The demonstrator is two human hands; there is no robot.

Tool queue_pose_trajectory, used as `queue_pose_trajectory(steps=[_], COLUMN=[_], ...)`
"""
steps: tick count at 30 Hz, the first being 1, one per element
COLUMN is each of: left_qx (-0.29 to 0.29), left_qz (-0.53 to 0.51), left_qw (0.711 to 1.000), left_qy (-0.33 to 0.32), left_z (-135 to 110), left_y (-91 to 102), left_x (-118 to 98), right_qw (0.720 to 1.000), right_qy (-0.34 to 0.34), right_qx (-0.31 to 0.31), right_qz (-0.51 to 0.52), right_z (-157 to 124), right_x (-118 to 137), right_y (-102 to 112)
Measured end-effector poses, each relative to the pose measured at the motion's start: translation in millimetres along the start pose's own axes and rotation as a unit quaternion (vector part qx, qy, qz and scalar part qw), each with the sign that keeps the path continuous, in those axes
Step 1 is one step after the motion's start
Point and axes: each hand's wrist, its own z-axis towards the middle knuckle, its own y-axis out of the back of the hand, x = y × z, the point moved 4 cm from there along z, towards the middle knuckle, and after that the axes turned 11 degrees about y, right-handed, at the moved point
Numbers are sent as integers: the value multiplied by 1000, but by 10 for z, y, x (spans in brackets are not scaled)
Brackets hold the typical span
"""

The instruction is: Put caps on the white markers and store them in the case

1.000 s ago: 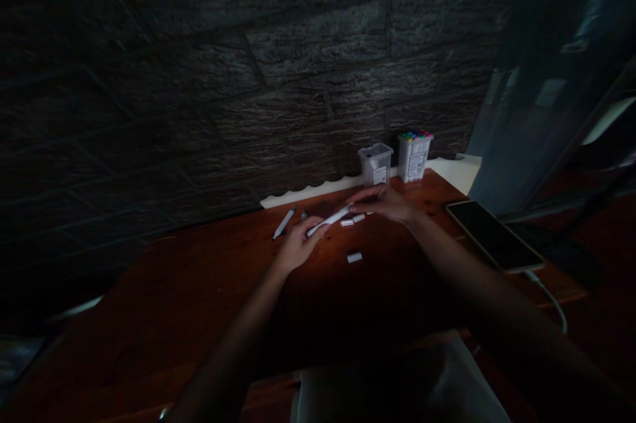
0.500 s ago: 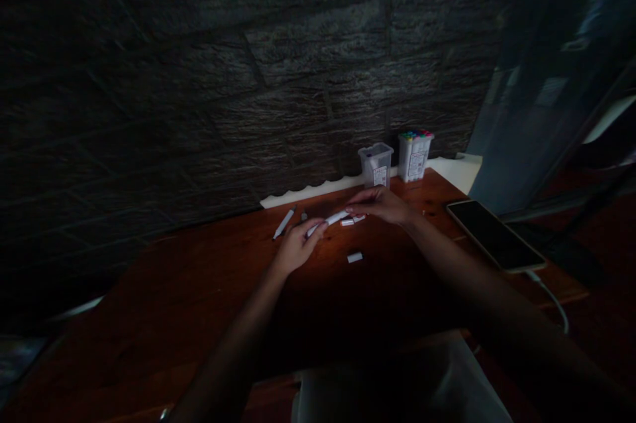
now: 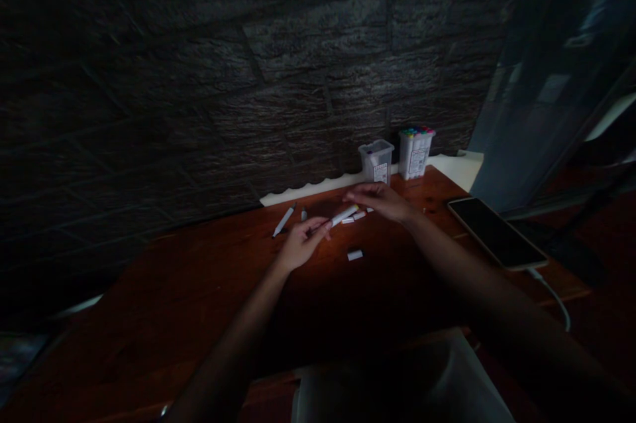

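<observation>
Over a reddish wooden table [image 3: 163, 297], both of my hands meet at a short white marker [image 3: 344, 215]. My left hand [image 3: 301, 244] is closed in a pinch at the marker's left end. Curled over the right end, my right hand [image 3: 380, 201] grips it with the fingertips. The marker tilts up to the right, just above the table. Two small white caps [image 3: 354, 217] lie right under it, and a third white cap [image 3: 354, 254] lies nearer to me.
Another white marker [image 3: 284, 221] and a small dark piece [image 3: 303, 214] lie to the left. A clear cup [image 3: 376, 162] and a cup of coloured markers [image 3: 416, 153] stand by the stone wall. A phone [image 3: 497, 232] with cable lies right. Pale sheet [image 3: 397, 383] at the near edge.
The visible part of the marker between my hands has become shorter, and its right end has risen a little. My left fingers have closed further over its left end.
</observation>
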Motion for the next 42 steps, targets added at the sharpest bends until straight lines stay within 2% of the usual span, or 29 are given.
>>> queue_pose_trajectory(steps=[3, 5, 8, 11, 17, 26, 29, 34, 36, 39, 40, 42], left_qx=[5, 18, 36, 35, 11, 1, -9, -85, -104, -127, -133, -141], left_qz=[2, 4, -1, -14, -31, -6, 33, 84, 95, 93, 90, 83], left_qw=[1000, 1000, 999, 999, 999, 1000, 999, 992, 990, 987, 987, 986], left_qy=[-4, -4, -3, -2, -11, -20, -33, -38, -24, -14, -13, -13], left_z=[-27, -47, -75, -98, -138, -138, -105, -53, -46, -46, -45, -40], left_y=[-52, -110, -199, -243, -228, -218, -198, -68, -5, 75, 93, 124], left_x=[-51, -74, -62, -17, -68, -157, -145, -75, -22, 35, 46, 61], right_qw=[993, 988, 988, 992, 997, 995, 994, 984, 990, 997, 996, 995], right_qy=[-17, -33, -41, -29, 9, -6, -2, 57, 55, 28, 21, 28], right_qx=[-109, -136, -125, -102, -80, -80, -83, -170, -128, 4, 28, 25], right_qz=[34, 62, 86, 62, 20, 59, 77, 21, -29, -71, -81, -88], right_z=[21, 26, 12, -21, -43, -20, 25, 58, 38, -6, -19, -23], right_x=[-38, -80, -134, -142, -51, -67, -55, 1, -23, -110, -128, -106], right_y=[-16, -83, -210, -285, -309, -385, -338, -65, -43, -152, -188, -212])
